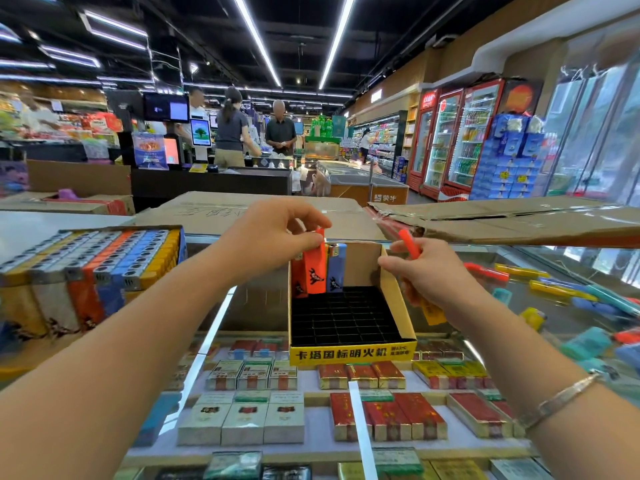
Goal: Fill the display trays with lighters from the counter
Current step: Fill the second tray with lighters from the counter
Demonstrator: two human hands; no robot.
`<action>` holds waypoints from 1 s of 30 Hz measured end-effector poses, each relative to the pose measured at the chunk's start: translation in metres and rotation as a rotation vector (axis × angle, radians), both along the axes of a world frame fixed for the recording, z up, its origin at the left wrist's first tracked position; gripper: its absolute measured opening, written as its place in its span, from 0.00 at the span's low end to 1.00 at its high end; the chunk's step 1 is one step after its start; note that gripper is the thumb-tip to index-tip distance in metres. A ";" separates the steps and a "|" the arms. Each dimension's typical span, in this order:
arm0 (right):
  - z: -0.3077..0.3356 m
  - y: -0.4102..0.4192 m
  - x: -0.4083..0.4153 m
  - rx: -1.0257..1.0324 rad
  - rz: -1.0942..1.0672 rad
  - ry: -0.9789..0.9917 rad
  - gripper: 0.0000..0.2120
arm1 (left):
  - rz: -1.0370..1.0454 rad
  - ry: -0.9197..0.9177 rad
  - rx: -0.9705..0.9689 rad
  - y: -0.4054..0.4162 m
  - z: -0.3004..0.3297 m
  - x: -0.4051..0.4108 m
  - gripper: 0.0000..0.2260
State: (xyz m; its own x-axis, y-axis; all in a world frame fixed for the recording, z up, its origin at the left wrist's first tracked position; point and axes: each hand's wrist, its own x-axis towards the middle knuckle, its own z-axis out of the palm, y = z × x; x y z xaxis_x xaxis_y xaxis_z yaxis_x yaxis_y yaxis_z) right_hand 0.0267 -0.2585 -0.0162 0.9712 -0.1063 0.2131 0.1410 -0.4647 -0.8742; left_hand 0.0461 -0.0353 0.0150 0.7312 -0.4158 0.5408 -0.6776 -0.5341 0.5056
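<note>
Left hand point(277, 233) pinches the top of an orange lighter point(316, 268) between thumb and fingertips, lighter upright, bottom end at the back row of the yellow display tray point(398, 296). Can't tell if it is fully seated in its slot. Just left of it a second orange lighter point(297, 277) stands in the same row, just right a blue lighter point(336, 268); the three touch or nearly touch. Rest of the tray's black grid point(343, 317) shows bare slots. Tray sits on the glass counter point(519, 306), front label in Chinese facing the camera.

Right hand point(429, 271) is just right of the tray's right wall, fingers curled round a bunch of lighters: a red lighter point(409, 243) sticks up above the thumb, a yellow lighter point(433, 311) pokes out below the palm. How many are in the grip can't be told. Metal bracelet point(557, 400) on the right wrist.

Loose lighters point(554, 289) lie flat on the glass to the right, well apart from the tray: red, yellow, blue, teal, some blurred.

Full tray point(97, 261) on the left, packed with upright lighters in grey, orange, blue and yellow columns, apart from the yellow one.

Under the glass: rows of cigarette packs point(346, 410). Behind the counter: flattened cardboard boxes point(502, 220), a checkout point(207, 181) with people standing at it, drink fridges point(457, 140) at the right.
</note>
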 end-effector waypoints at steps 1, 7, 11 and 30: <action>-0.001 0.001 0.000 -0.022 0.017 0.015 0.06 | -0.003 -0.003 0.031 0.002 0.000 0.001 0.07; -0.001 0.001 0.002 -0.141 0.034 -0.059 0.10 | 0.040 -0.048 0.276 0.007 -0.002 0.003 0.04; -0.001 0.001 0.003 -0.147 0.041 -0.073 0.12 | 0.128 -0.178 0.410 0.003 -0.004 0.005 0.05; 0.019 -0.012 0.003 0.512 -0.011 -0.121 0.15 | 0.049 0.059 0.263 0.004 -0.013 0.011 0.12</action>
